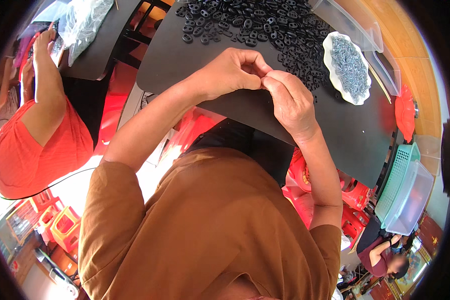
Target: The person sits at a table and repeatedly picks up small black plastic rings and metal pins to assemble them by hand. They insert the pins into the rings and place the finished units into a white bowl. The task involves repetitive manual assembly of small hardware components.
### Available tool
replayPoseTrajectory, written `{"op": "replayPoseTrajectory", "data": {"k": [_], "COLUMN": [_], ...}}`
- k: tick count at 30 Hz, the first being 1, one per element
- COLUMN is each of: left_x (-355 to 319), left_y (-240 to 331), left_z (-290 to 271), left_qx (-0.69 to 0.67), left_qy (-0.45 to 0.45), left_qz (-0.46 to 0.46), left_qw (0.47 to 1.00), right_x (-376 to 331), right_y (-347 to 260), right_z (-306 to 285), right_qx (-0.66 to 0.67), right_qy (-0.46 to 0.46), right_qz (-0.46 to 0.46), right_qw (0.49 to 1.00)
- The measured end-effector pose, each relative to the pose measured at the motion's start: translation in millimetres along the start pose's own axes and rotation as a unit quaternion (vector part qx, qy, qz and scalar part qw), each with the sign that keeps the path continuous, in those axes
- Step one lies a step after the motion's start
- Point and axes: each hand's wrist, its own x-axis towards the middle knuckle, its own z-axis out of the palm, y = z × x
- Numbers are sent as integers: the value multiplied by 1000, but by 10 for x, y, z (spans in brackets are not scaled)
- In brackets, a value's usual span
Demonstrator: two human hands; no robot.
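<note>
At frame centre, our left hand (pixel 230 72) and right hand (pixel 290 100) pinch together, fingertips closed on something too small to see.
Above them a big heap of black parts (pixel 250 22) waits beside a dish of springs (pixel 349 67), so much work remains.

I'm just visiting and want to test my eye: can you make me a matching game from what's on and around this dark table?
Things:
1. black oval rings
2. white dish
3. green basket
4. person's two hands

Descriptions:
A. fingertips pinched together over the table
B. heaped at the table's far side
C. beyond the table's right edge, under a clear tub
D. filled with small grey metal pieces

Pairs: 1-B, 2-D, 3-C, 4-A
</note>
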Motion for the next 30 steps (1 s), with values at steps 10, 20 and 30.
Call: {"op": "replayPoseTrajectory", "data": {"k": [10,20,30], "left_x": [12,-47,-91], "left_y": [-9,149,80], "left_z": [10,-11,78], "left_qx": [-22,-61,25], "left_qy": [-3,-19,28], "left_qz": [9,-11,31], "left_qw": [1000,998,999], "right_x": [-1,32,36], "right_y": [0,34,41], "right_z": [-28,-74,-62], "right_qx": [7,100,135], "right_qy": [-6,55,62], "right_qz": [-2,114,121], "right_qw": [1000,987,982]}}
